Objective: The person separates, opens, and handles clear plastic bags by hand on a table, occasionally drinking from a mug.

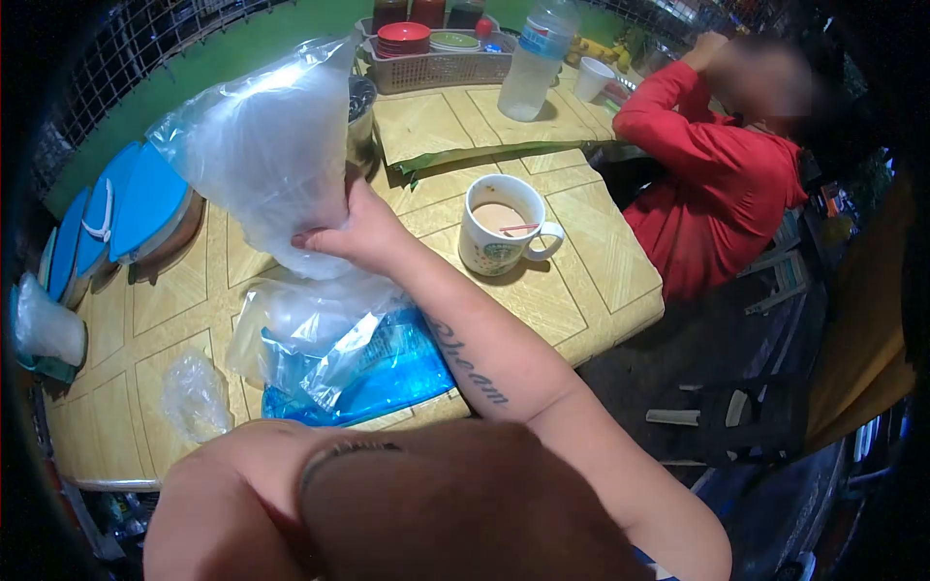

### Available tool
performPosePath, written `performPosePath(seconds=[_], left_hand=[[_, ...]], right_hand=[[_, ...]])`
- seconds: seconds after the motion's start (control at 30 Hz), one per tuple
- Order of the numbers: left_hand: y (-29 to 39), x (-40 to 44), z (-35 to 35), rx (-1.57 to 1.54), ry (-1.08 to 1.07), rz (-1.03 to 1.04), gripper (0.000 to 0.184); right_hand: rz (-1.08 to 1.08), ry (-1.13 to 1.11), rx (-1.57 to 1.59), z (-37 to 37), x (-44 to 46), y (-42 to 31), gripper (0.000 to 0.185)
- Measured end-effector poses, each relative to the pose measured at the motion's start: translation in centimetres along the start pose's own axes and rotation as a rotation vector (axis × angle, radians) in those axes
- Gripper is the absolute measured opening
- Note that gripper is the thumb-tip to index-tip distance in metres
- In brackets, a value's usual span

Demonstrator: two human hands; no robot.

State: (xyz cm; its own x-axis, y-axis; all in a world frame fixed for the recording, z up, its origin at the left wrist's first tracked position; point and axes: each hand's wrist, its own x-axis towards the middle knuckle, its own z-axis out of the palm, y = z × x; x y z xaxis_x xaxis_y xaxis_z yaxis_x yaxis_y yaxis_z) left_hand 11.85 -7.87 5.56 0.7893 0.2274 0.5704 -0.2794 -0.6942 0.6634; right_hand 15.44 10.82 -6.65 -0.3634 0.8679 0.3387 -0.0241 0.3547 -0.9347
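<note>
My right hand (pixel 356 232) grips a clear plastic bag (pixel 276 145) filled with something whitish and translucent, thumb in front and fingers behind. I cannot make out what is inside. Below it lies a blue and clear plastic package (pixel 358 373), partly under my tattooed forearm. To the right of my forearm stands a white mug (pixel 489 254) holding a light brown drink, with a thin red stick in it. A crumpled clear plastic bag (pixel 197 395) rests at the lower left. My left arm is folded close to the camera, and I cannot see its hand.
Blue-lidded containers (pixel 153 198) line the left side of the tiled table (pixel 160 310). At the back are a grey basket (pixel 441 73) with bottles and bowls, a water bottle (pixel 535 68) and a white cup (pixel 593 79). A person in red (pixel 702 184) sits at the right.
</note>
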Motion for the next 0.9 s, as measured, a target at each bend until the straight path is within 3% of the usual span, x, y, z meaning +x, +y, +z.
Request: performPosePath(seconds=[0.47, 0.9], left_hand=[[1.6, 0.5, 0.0, -0.097, -0.017, 0.185, 0.020], [2.0, 0.5, -3.1, 0.049, 0.028, 0.133, 0.023]], right_hand=[[0.048, 0.005, -0.069, -0.1, 0.0, 0.0, 0.102], [-0.066, 0.052, -0.033, 0.1, -0.1, 0.0, 0.099]])
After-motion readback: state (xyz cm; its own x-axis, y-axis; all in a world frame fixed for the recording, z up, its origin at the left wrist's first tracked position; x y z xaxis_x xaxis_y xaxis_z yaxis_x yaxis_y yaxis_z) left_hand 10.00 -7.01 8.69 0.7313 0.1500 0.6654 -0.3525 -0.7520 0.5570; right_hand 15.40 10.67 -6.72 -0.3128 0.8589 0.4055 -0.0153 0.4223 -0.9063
